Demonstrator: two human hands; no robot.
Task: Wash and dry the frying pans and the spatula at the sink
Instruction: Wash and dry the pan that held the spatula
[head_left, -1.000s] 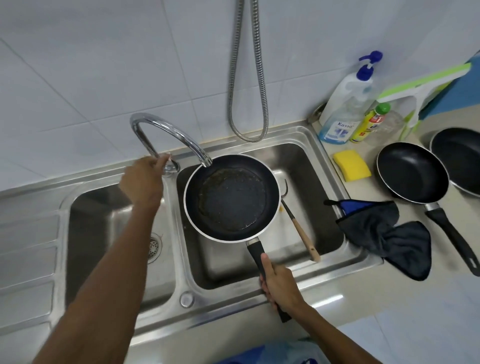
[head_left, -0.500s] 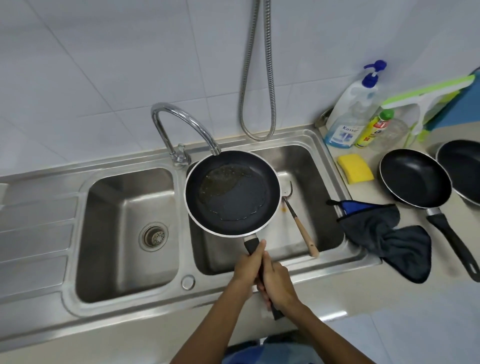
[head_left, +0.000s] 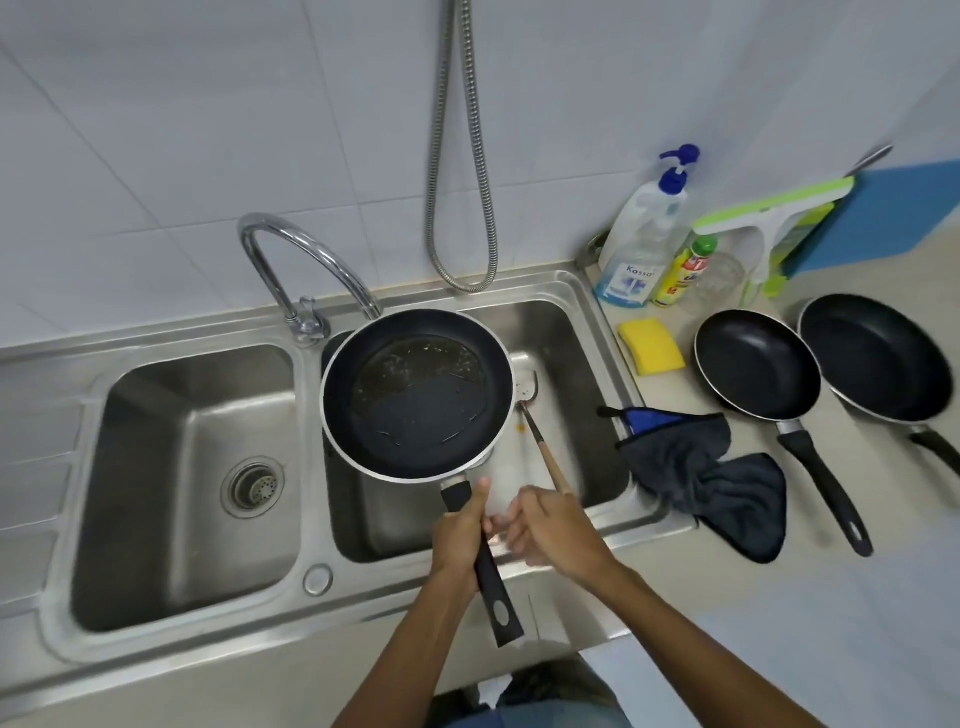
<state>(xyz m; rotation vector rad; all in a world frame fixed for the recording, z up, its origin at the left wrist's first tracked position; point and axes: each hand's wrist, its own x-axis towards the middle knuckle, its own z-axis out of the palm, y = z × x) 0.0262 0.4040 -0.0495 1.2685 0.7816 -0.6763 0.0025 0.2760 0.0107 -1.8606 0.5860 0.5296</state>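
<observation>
The sink (head_left: 582, 312) is holding everything: the frying pan (head_left: 415, 395) is hanging over its right basin, handle pointing toward the person. The left hand (head_left: 460, 535) is gripping that handle. The right hand (head_left: 550, 525) is sitting just beside it, loosely open and holding nothing, nearer to the spatula (head_left: 540, 441), which is lying lengthwise just ahead, blade pointing away.

The black frying pan with a pale rim (head_left: 417, 393) hides part of the metal spatula blade (head_left: 525, 386). The rightmost black pan's handle (head_left: 935, 448) runs off the right edge. The right hand (head_left: 553, 530) is motion-blurred.
</observation>
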